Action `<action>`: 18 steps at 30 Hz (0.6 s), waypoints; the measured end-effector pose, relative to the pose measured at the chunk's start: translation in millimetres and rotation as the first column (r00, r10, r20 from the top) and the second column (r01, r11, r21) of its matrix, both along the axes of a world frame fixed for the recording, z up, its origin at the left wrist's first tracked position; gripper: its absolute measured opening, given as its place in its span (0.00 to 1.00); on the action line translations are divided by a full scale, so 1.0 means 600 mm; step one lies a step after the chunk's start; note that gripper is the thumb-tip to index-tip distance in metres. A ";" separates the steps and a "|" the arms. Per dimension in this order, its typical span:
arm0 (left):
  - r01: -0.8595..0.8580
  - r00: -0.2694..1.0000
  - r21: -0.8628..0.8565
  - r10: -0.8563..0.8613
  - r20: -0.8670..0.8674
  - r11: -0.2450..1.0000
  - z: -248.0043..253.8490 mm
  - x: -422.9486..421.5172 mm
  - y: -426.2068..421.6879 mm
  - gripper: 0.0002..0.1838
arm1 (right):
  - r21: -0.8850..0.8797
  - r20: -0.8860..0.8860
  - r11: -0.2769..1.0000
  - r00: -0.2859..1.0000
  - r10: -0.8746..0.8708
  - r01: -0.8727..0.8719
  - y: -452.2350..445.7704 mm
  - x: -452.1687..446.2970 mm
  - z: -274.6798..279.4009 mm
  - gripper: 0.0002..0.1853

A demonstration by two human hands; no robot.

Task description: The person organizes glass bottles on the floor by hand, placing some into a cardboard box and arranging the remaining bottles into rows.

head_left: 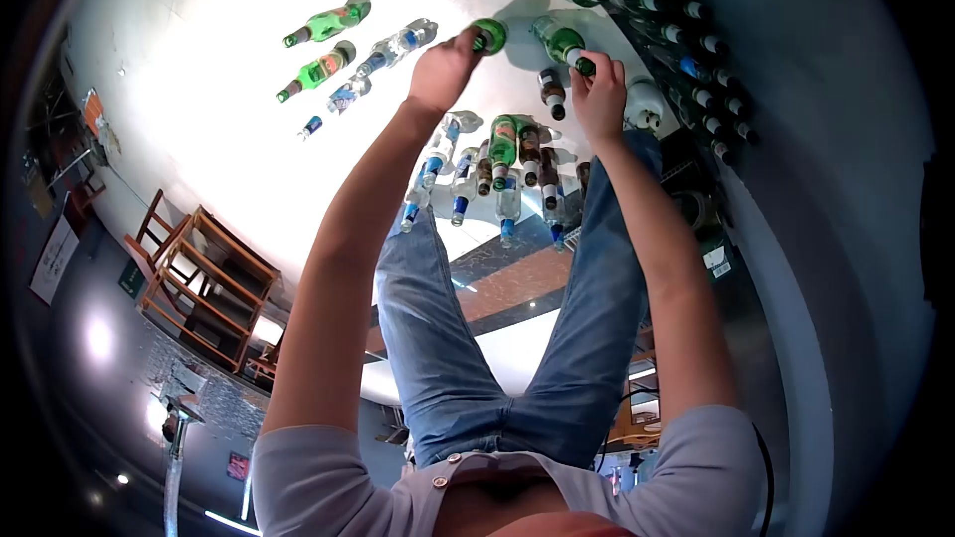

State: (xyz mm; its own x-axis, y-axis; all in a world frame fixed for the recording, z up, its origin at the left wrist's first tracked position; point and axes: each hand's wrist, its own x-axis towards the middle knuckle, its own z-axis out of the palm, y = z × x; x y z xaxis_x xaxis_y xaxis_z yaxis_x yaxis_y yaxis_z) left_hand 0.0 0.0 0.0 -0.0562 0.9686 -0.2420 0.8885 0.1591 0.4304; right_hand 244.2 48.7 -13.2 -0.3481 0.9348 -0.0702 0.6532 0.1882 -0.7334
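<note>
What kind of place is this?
Maybe a bar or restaurant, but I can't be sure. There are lots of green bottles, clear bottles with blue on them, and wooden furniture too.

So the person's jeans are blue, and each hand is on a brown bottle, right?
Not brown, but green: the head view shows the left hand on one green bottle and the right hand on another green bottle. The jeans are blue, as you said.

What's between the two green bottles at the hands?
Head view: only bare, partly shadowed floor between the left green bottle and the right green bottle. The brown bottle sits off that line, lower in the picture.
</note>
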 end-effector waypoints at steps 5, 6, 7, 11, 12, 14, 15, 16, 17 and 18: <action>0.100 0.993 -0.004 -0.100 0.058 0.995 0.000 0.149 0.059 0.19 | -0.181 0.057 0.935 0.952 -0.300 0.306 0.019 0.075 0.008 0.17; 0.124 0.989 0.005 -0.124 0.087 0.992 -0.005 0.178 0.076 0.20 | -0.188 0.030 0.920 0.939 -0.343 0.342 0.027 0.095 0.007 0.18; 0.170 0.984 -0.017 -0.168 0.059 0.985 -0.009 0.195 0.088 0.20 | -0.191 0.027 0.918 0.937 -0.348 0.347 0.032 0.105 0.001 0.18; 0.270 0.962 -0.092 -0.272 -0.001 0.958 -0.025 0.251 0.133 0.15 | -0.115 0.126 0.928 0.932 -0.341 0.355 0.052 0.149 -0.024 0.18; 0.279 0.960 -0.062 -0.281 -0.010 0.958 -0.032 0.262 0.145 0.15 | -0.081 0.109 0.924 0.924 -0.366 0.375 0.059 0.161 -0.031 0.18; 0.292 0.956 -0.024 -0.292 -0.011 0.956 -0.045 0.276 0.161 0.15 | -0.074 0.107 0.930 0.930 -0.352 0.360 0.070 0.178 -0.048 0.18; 0.297 0.955 0.018 -0.297 -0.006 0.955 -0.048 0.286 0.168 0.15 | -0.061 0.113 0.938 0.936 -0.333 0.341 0.075 0.187 -0.047 0.17; 0.308 0.951 0.015 -0.308 -0.011 0.951 -0.051 0.291 0.174 0.15 | -0.118 0.092 0.922 0.929 -0.359 0.368 0.078 0.191 -0.047 0.17; 0.314 0.949 0.012 -0.314 -0.008 0.949 -0.055 0.297 0.181 0.15 | -0.121 0.095 0.919 0.926 -0.365 0.374 0.079 0.193 -0.048 0.17; 0.337 0.941 -0.011 -0.337 -0.040 0.941 -0.057 0.304 0.185 0.16 | -0.101 0.122 0.925 0.927 -0.354 0.367 0.079 0.198 -0.050 0.17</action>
State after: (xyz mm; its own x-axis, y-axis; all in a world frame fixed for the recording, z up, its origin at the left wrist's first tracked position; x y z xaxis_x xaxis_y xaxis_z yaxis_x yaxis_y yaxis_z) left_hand 182.1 111.2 -34.5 0.2639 0.9316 -0.2501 0.9070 -0.1514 0.3930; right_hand 362.9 96.3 -43.2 0.0256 0.9782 -0.2063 0.7309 -0.1591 -0.6636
